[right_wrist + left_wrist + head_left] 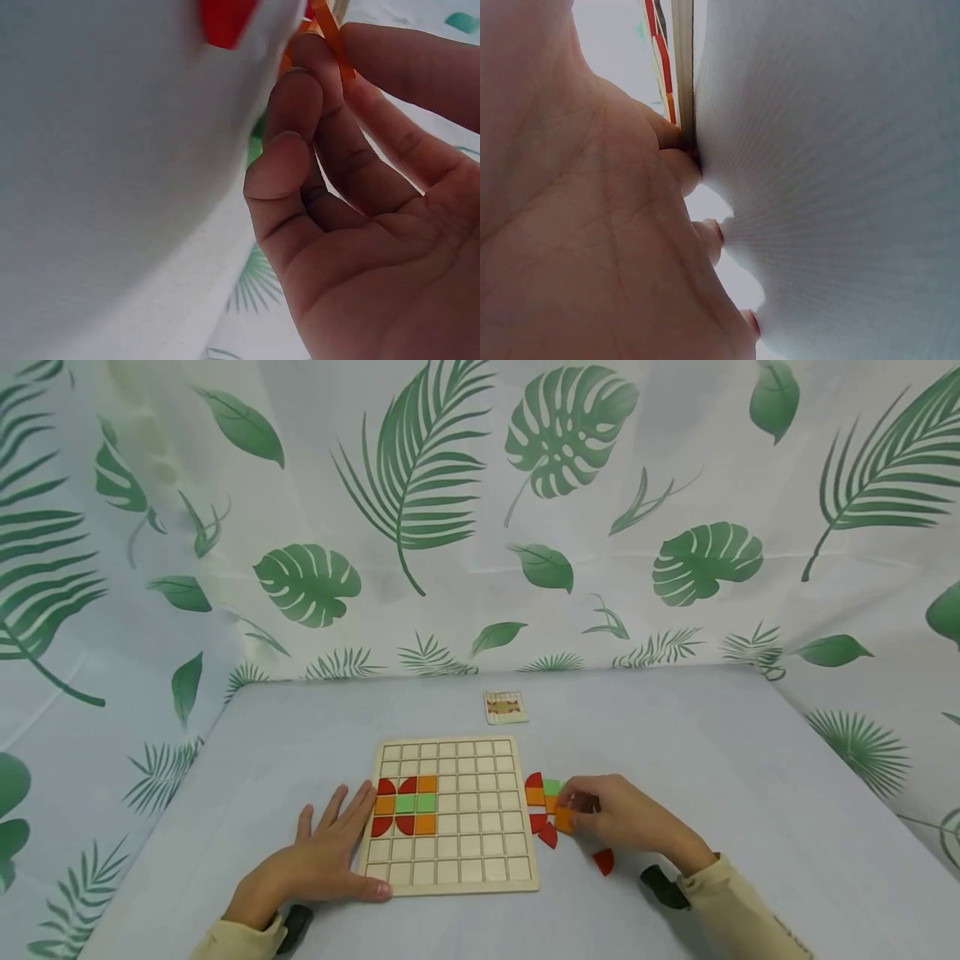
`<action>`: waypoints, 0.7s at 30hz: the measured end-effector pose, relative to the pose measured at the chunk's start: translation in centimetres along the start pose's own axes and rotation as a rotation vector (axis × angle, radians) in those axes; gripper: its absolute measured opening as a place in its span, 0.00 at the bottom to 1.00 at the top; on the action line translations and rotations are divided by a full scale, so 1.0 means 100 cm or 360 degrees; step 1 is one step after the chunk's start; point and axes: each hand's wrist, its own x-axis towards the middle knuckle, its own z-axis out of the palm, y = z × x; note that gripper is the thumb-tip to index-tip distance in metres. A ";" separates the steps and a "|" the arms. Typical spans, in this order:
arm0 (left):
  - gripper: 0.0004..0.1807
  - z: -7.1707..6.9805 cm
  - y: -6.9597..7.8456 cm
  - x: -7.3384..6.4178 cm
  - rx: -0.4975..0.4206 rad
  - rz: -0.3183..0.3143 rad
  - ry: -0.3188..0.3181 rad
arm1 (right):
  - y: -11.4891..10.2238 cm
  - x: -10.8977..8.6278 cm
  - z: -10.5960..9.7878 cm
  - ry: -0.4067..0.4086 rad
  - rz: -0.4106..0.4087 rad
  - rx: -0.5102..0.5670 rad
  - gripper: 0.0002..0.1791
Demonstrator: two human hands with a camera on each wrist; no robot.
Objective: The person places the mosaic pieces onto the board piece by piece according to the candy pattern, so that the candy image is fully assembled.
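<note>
Nine red, orange and green pieces (405, 804) sit in the gridded board (471, 845) — left hand (322, 860) touches its edge, fingers apart; right hand (624, 814) pinches an orange tile (334, 39).

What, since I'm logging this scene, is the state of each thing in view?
Board, flat, partly filled: nine pieces at its left side
Small card, lying beyond the board, pattern showing
Left hand, fingers spread, touching the board's left edge
Right hand, pinching an orange piece
Loose pieces, clustered beside the board's right edge
Lone red piece, lying apart from the cluster
</note>
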 end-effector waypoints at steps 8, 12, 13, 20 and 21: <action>0.81 0.003 -0.008 0.002 0.0017 0.0047 0.0055 | -0.002 0.015 -0.003 0.0050 -0.0117 0.0033 0.14; 0.81 0.003 -0.007 0.002 0.0010 0.0060 0.0061 | -0.007 0.024 -0.003 0.0058 -0.0077 0.0093 0.10; 0.81 0.003 -0.006 0.002 0.0009 0.0057 0.0059 | -0.009 0.026 -0.003 0.0066 -0.0070 0.0104 0.10; 0.80 -0.001 0.000 0.000 -0.0006 0.0012 -0.0009 | -0.022 0.044 0.000 0.0130 0.0029 0.0144 0.04; 0.80 -0.002 0.002 -0.001 -0.0008 0.0011 -0.0018 | -0.024 0.047 0.001 0.0133 0.0034 0.0159 0.04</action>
